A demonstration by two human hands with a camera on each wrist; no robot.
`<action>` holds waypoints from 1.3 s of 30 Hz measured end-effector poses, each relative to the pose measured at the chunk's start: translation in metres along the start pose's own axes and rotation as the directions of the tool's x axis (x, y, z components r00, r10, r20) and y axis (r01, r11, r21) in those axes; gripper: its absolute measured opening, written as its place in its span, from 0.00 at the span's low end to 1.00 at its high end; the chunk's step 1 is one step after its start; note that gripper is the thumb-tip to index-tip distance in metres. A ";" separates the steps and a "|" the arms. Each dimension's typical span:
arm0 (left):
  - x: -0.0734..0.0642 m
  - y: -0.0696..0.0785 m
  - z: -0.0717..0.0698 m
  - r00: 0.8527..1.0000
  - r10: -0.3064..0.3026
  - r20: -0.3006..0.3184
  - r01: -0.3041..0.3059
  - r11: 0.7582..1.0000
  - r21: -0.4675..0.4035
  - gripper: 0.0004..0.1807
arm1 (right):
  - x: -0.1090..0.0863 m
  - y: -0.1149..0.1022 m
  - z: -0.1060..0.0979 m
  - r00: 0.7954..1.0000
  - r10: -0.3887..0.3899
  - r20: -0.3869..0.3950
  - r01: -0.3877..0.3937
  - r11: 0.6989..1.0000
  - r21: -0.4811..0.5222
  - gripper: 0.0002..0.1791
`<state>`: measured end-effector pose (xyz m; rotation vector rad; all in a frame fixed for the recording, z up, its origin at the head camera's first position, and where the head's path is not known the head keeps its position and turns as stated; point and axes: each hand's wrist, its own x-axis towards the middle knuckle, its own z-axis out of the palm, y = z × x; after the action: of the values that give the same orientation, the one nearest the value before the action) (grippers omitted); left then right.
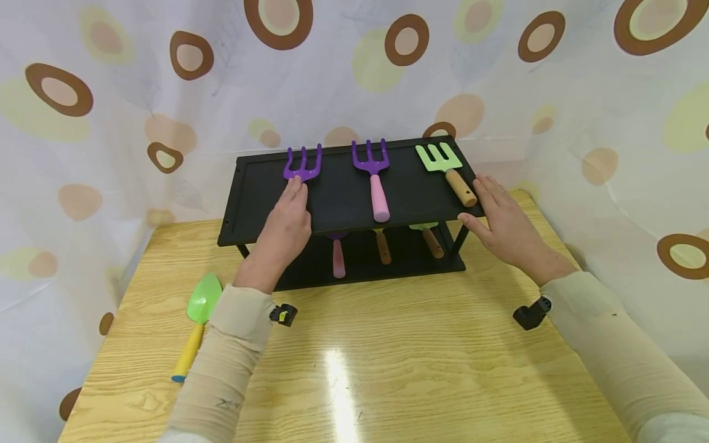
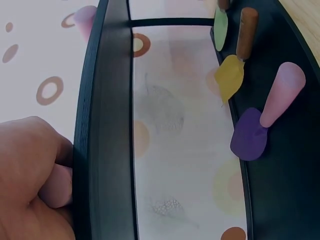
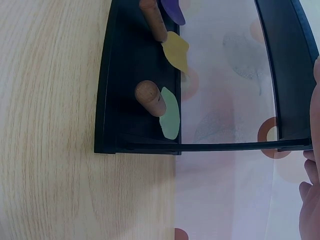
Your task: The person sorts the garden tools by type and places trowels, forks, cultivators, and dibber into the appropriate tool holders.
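Observation:
A black two-tier rack stands on the table. My left hand grips a purple garden fork at the left of its top tier. Most of the fork's handle is hidden, but its pink end shows inside the curled fingers in the left wrist view. A second purple fork with a pink handle lies in the middle. On the right lies a light green fork with a wooden handle. Beside it my right hand rests at the rack's right edge, fingers extended and thumb spread.
On the lower tier are a purple trowel with a pink handle, a yellow trowel and a light green trowel. A green trowel with a yellow handle lies on the wooden table at left. A patterned curtain hangs behind.

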<state>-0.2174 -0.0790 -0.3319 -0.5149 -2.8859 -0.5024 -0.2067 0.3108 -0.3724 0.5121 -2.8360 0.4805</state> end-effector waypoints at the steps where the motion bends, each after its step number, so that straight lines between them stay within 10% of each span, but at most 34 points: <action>1: 0.001 0.001 0.000 1.000 0.000 0.002 0.000 1.000 0.003 0.26 | 0.000 0.000 0.000 1.000 0.000 0.001 0.000 1.000 0.000 0.41; 9: 0.010 0.006 0.002 0.999 -0.025 0.022 0.025 0.999 0.028 0.25 | 0.001 0.001 0.001 1.000 0.004 0.000 -0.004 1.000 -0.001 0.41; 16: 0.016 0.012 0.004 0.999 0.043 0.012 -0.044 0.972 0.229 0.23 | 0.000 -0.001 0.000 1.000 0.003 -0.002 -0.003 1.000 0.005 0.41; 28: 0.019 0.017 0.011 0.987 -0.160 0.015 0.161 0.982 -0.102 0.32 | 0.000 -0.003 0.000 1.000 0.001 0.001 -0.001 1.000 0.004 0.41; 39: 0.009 0.013 -0.001 0.990 -0.129 -0.059 0.120 0.985 -0.125 0.35 | -0.001 -0.003 -0.001 1.000 0.006 0.008 -0.006 1.000 0.013 0.41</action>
<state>-0.2207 -0.0648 -0.3254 -0.3287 -2.8486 -0.7040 -0.2050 0.3089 -0.3706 0.5090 -2.8443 0.4997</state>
